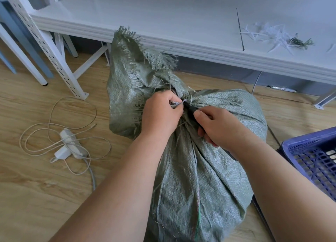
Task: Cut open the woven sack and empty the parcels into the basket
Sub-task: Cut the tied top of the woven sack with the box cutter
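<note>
Here left hand (160,114) pinches sack (200,169) tie (179,103); right hand (221,127) grips cutter (190,109)

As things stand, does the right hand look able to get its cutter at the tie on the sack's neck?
Probably yes. The right hand grips a dark tool whose tip sits beside the tie, which the left hand pinches clear of the sack; nothing lies between them.
</note>
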{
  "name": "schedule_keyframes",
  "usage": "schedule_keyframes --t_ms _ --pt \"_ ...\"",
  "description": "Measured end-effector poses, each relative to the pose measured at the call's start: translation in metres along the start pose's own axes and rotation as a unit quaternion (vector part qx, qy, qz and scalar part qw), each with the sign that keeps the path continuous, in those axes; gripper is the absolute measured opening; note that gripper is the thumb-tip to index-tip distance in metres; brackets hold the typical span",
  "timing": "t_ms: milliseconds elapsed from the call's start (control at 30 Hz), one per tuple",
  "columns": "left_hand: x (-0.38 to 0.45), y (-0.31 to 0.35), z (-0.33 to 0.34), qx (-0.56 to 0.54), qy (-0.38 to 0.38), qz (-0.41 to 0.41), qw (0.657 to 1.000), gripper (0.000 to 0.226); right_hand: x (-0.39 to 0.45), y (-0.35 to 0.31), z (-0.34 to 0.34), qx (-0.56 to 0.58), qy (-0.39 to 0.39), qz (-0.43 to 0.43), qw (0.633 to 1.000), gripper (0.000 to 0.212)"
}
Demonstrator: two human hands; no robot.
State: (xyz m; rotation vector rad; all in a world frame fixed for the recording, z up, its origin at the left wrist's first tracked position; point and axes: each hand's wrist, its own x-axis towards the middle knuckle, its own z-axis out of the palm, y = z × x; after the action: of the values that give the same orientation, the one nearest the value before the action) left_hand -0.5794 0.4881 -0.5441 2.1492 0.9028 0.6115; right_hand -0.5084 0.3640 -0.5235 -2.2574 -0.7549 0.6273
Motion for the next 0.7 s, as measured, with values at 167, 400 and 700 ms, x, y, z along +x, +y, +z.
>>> schedule_keyframes --t_ms 167,400,700 --pt "-0.001 0.000 0.000 0.001 0.009 -0.021 1.000 0.008 -0.002 0.000 0.001 0.011 0.002 -0.007 1.000 0.025" --pt "0.001 0.000 -0.001 0.012 0.020 -0.026 0.999 0.008 -0.004 -0.004 0.001 0.018 -0.001 -0.003 1.000 0.029" --pt "0.004 -0.004 0.001 0.014 0.023 -0.022 0.999 0.008 -0.007 -0.011 0.002 0.014 -0.003 0.025 1.000 0.038"
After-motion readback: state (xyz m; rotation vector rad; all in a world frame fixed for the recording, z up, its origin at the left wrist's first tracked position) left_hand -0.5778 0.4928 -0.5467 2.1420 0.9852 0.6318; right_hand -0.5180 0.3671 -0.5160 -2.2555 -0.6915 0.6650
